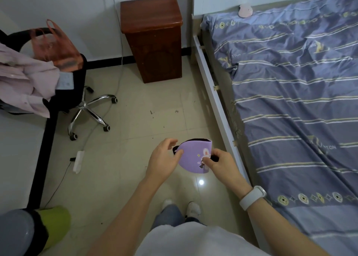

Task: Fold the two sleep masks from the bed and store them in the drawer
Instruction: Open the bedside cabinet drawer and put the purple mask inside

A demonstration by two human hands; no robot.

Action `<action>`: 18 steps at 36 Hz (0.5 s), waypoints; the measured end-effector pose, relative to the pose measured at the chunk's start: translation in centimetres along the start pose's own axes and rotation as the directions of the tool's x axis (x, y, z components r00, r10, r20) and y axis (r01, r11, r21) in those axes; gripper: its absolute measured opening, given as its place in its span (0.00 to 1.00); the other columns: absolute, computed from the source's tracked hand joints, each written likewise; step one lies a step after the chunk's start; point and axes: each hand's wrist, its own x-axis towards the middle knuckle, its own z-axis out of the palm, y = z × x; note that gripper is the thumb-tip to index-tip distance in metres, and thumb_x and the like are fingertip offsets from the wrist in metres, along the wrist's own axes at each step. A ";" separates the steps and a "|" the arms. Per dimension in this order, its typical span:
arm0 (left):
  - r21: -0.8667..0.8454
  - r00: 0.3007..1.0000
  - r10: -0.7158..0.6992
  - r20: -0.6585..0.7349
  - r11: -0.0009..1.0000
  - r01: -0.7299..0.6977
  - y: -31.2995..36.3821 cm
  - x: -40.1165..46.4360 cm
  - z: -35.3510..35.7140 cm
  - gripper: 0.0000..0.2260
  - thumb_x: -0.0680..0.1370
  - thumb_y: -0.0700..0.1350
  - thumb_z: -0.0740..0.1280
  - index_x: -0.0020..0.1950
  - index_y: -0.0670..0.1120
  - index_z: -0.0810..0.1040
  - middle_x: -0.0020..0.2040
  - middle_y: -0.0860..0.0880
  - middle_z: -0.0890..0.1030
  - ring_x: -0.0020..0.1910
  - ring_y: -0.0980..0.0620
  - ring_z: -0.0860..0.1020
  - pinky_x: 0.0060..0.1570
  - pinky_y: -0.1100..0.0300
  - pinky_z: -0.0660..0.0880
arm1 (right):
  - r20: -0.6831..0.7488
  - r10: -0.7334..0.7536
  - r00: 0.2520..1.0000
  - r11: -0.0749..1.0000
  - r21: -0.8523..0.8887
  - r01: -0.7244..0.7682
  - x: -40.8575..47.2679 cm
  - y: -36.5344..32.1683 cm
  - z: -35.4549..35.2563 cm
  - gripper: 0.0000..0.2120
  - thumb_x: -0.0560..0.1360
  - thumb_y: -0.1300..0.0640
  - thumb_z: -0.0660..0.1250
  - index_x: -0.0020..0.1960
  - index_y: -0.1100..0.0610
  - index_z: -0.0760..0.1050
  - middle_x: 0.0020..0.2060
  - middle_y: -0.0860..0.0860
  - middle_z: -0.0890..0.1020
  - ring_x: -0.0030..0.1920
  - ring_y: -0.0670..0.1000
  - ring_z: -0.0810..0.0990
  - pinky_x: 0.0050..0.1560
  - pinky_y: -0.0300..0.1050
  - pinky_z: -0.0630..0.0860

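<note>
A purple sleep mask (190, 155) with a cartoon print and a black back is held folded in half in front of me, above the tiled floor. My right hand (219, 163) pinches its right edge and black strap. My left hand (164, 158) touches its left edge with the fingers loosely curled. A pink sleep mask (245, 10) lies at the head of the bed (294, 104), far from both hands. A dark wooden nightstand (155, 36) stands against the wall left of the bed; no drawer front shows from here.
An office chair (64, 85) piled with clothes and an orange plastic bag stands at the left. Cables and a power strip (78, 160) lie on the floor. The white bed frame (215, 104) runs along my right. My feet are below my hands.
</note>
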 end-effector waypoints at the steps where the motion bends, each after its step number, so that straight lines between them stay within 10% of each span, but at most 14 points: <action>1: 0.031 1.000 -0.010 0.004 0.999 0.010 -0.5 0.6 0.1 0.15 0.74 0.45 0.66 0.60 0.45 0.73 0.59 0.48 0.77 0.57 0.50 0.75 0.52 0.65 0.67 | -0.011 0.003 1.000 0.999 -0.040 -0.003 0.6 0.2 0.0 0.02 0.73 0.63 0.64 0.42 0.58 0.74 0.30 0.46 0.78 0.30 0.42 0.77 0.30 0.31 0.71; 18: 0.106 0.988 -0.126 -0.092 0.985 0.135 -4.2 27.3 -7.3 0.12 0.77 0.44 0.61 0.59 0.43 0.74 0.59 0.43 0.77 0.58 0.45 0.74 0.57 0.54 0.69 | -0.057 0.031 0.998 0.991 -0.129 -0.038 25.9 -9.8 1.1 0.02 0.74 0.59 0.64 0.43 0.56 0.74 0.33 0.48 0.78 0.35 0.47 0.76 0.32 0.36 0.68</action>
